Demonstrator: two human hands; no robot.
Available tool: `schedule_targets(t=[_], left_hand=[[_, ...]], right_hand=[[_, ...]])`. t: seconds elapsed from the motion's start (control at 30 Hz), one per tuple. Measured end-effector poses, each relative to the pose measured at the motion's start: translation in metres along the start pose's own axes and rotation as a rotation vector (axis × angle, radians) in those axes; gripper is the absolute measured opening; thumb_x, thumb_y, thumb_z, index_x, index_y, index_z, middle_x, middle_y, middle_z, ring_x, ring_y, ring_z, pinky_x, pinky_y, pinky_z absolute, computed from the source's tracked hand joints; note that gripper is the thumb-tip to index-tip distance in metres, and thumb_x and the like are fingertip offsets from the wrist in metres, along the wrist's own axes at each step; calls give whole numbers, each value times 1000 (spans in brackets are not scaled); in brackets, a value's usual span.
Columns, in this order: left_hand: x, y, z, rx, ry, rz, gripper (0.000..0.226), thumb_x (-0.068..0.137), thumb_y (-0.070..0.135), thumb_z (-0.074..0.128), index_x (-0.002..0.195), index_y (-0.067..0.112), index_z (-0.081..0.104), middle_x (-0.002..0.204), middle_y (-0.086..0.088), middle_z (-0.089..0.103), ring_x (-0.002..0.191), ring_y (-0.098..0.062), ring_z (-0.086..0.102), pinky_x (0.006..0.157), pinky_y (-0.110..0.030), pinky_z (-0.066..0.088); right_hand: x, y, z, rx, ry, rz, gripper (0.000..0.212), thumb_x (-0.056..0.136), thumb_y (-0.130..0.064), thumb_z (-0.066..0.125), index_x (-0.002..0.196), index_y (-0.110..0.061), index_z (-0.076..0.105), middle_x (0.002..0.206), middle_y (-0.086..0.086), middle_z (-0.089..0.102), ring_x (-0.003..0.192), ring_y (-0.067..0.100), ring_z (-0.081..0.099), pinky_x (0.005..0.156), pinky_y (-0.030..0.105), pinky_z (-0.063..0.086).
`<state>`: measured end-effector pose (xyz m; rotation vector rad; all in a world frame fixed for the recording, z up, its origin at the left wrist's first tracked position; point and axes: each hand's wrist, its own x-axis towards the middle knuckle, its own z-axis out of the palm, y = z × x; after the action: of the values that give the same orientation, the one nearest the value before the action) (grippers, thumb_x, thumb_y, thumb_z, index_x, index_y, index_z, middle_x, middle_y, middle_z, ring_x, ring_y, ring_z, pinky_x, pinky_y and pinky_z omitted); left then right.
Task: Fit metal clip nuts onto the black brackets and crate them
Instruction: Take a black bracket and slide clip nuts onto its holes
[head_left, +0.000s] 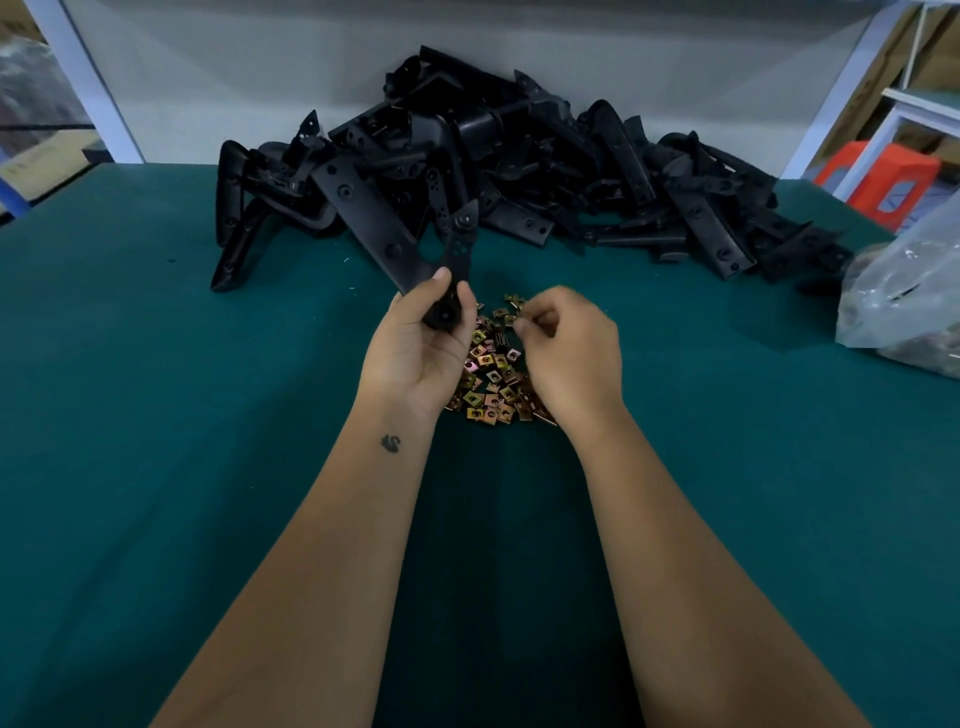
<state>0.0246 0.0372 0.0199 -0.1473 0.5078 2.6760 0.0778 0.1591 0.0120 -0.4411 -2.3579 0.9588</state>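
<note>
My left hand grips the lower end of a black bracket, a flat strip with holes that points up and away from me. My right hand hovers with curled fingers over a small heap of brass-coloured clip nuts on the green table. Its fingertips are pinched together at the left, but whether a clip nut sits between them is too blurred to tell. A large pile of black brackets lies across the back of the table.
A clear plastic bag with dark contents lies at the table's right edge. Beyond it stand an orange stool and a white frame. Cardboard boxes sit behind the table at left and right. No crate is in view.
</note>
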Motion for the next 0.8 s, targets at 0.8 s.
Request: schedule_targets(t=[0.8], left_hand=[[-10, -13, 7, 165, -104, -170, 16, 92, -7, 47, 102, 6, 53, 105, -16, 62, 95, -25, 62, 74, -33, 59]], right_hand=[[4, -7, -13, 1092, -2, 286, 19, 90, 6, 62, 95, -10, 72, 83, 3, 73, 82, 12, 69, 81, 23, 54]])
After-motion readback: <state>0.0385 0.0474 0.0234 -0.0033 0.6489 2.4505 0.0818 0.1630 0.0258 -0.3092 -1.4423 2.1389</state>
